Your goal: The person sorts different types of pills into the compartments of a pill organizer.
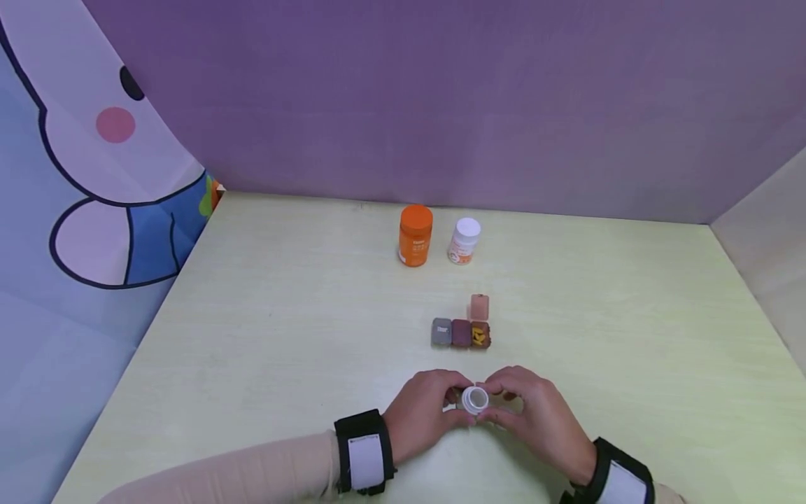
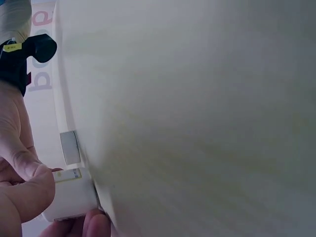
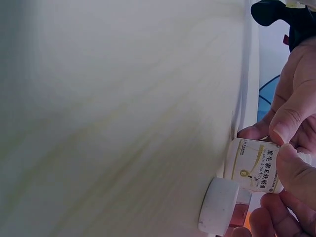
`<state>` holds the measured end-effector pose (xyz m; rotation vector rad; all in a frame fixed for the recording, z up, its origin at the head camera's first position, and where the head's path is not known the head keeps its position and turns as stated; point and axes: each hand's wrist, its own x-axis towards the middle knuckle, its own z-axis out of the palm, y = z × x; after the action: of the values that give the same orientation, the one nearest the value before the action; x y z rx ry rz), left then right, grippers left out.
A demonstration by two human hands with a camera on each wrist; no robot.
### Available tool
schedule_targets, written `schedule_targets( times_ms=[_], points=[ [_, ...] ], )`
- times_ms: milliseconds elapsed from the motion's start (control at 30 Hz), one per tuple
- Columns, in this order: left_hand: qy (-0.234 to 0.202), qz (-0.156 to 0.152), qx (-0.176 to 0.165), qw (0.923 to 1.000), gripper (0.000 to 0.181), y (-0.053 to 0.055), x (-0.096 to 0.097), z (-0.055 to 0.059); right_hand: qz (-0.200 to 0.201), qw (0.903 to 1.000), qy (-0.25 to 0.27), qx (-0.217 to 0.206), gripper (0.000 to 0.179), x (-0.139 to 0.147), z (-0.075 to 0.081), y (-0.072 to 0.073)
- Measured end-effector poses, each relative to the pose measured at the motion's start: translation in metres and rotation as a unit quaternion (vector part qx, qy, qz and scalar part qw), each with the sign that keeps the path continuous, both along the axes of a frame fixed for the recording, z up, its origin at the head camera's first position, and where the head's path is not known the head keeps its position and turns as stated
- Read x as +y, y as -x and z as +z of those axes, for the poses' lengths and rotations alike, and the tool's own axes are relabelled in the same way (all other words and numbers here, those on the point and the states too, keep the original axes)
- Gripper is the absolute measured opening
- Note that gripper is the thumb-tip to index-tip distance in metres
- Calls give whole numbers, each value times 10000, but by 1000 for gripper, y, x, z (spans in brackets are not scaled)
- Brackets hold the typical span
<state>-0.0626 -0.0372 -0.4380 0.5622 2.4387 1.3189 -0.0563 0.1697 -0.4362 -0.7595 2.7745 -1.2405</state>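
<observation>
A small white bottle [image 1: 475, 400] stands uncapped on the table, its round mouth facing up. My left hand [image 1: 428, 406] pinches it from the left with thumb and fingers, and my right hand [image 1: 532, 416] pinches it from the right. In the right wrist view its label [image 3: 256, 165] reads Vitamin E Soft Capsules. Beyond the hands sits a row of small square pill boxes: a grey one [image 1: 441, 332], a maroon one [image 1: 462, 334] and a brown one [image 1: 481, 336] holding yellow pieces. The brown box's pink lid [image 1: 479, 307] is flipped back.
An orange jar [image 1: 415, 236] and a white bottle with a white lid [image 1: 464, 241] stand at the back of the pale table [image 1: 302, 294]. A white round cap [image 3: 218, 206] lies near the held bottle in the right wrist view. A purple wall [image 1: 453, 105] rises behind.
</observation>
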Motion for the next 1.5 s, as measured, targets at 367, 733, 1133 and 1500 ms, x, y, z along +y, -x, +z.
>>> schedule_targets(
  times_ms=[367, 733, 1133, 1500],
  points=[
    [133, 14, -53, 9999, 27, 1, 0, 3, -55, 9957, -791, -477, 55, 11, 8, 2],
    [163, -9, -138, 9998, 27, 2, 1, 5, 359, 9867, -1572, -200, 47, 30, -5, -2],
    [48, -5, -145, 9999, 27, 3, -1, 5, 340, 9844, -1700, -305, 31, 29, -7, -1],
    [106, 22, -243, 9996, 27, 2, -2, 5, 352, 9864, -1569, -345, 30, 27, -5, -2]
  ],
)
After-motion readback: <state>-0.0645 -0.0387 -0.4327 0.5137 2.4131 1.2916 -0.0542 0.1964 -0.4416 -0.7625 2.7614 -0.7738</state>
